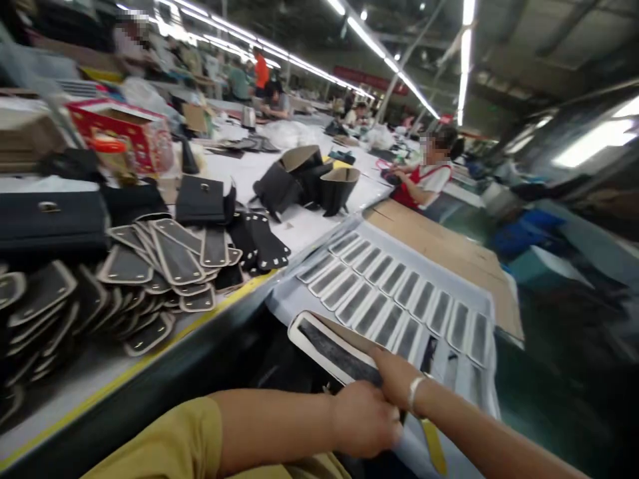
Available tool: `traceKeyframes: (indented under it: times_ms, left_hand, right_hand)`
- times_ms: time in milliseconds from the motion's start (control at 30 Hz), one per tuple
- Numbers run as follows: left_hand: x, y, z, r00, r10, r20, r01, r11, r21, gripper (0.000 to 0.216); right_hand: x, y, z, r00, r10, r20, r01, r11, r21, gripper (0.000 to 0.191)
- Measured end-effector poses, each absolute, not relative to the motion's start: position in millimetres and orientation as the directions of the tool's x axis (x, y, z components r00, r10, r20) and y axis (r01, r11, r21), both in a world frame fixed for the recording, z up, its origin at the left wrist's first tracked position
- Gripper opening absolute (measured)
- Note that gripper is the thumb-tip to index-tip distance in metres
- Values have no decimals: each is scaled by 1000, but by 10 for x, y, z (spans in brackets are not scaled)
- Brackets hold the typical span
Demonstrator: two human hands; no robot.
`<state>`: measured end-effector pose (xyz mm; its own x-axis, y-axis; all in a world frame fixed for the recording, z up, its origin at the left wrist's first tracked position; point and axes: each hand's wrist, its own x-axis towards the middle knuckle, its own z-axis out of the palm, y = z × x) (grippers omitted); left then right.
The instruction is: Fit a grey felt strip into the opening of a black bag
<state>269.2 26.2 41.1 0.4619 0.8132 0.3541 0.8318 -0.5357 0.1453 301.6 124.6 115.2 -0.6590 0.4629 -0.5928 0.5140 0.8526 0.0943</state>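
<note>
A dark bag piece with a broad cream border (332,351) is held low in front of me, tilted, its rounded end pointing left. My right hand (399,378), with a white band at the wrist, is closed on its right end. Just below, my left hand (367,418) is closed at the same end, its fingers curled; part of the piece is hidden behind both hands. Beyond it, rows of dark strips with pale borders (422,303) lie on a light blue-grey tray (486,303).
Left, a white table with a yellow edge strip (244,290) carries piles of dark bordered flaps (174,256), black bags (47,216) and a red box (150,136). Brown cardboard (439,249) lies beyond the tray. A person in a red apron (414,186) works past it.
</note>
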Motion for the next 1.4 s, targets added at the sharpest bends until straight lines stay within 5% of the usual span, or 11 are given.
traceKeyframes:
  times_ms: [167,333,467,633,700,767,867,1000,1067,1267,1400]
  left_hand:
    - [2703,178,451,426,820,384,819,-529,222,12]
    - [2456,-11,486,308,903,300,902,-378,210,16]
    - [2405,-15,470,362,883,299,887,-425,183,11]
    - [2190,-95,575,372,864,340,842,-468,267,14]
    - [1929,-182,598,165,894,416,853,-342,395,17]
    - [1610,-264,562,-232,872,431,824,-59,563,19]
    - [1193,-308,412,-609,775,166,611,325,722,29]
    - [979,-241,221,-464,848,-256,353,442,825,37]
    - [984,-207,182,-379,867,-325,237,430,871,37]
    - [1028,-173,158,-409,880,-240,188,339,922,33]
    - [1023,-169,206,-460,886,-56,425,275,862,27]
  right_hand:
    - [3265,1280,1101,-615,457,-642,492,859,141,63]
    - [3218,1251,1135,-728,369,-578,331,927,175,45]
    - [3165,1146,1157,-786,337,-518,212,934,286,28]
    - [3040,1020,1229,-669,403,-624,236,912,337,31]
    - [2995,995,1262,-694,394,-602,258,917,303,37]
    - [2931,962,1264,-780,391,-489,291,918,269,39]
    - [2797,905,1178,-881,348,-320,293,933,207,41]
    - [2687,907,986,-969,171,-179,152,981,119,62]
    - [2693,946,914,-989,78,-130,68,995,77,65]
    - [2743,1022,778,-994,54,-97,52,998,19,54]
    - [2757,1026,708,-993,62,-99,62,998,10,51]
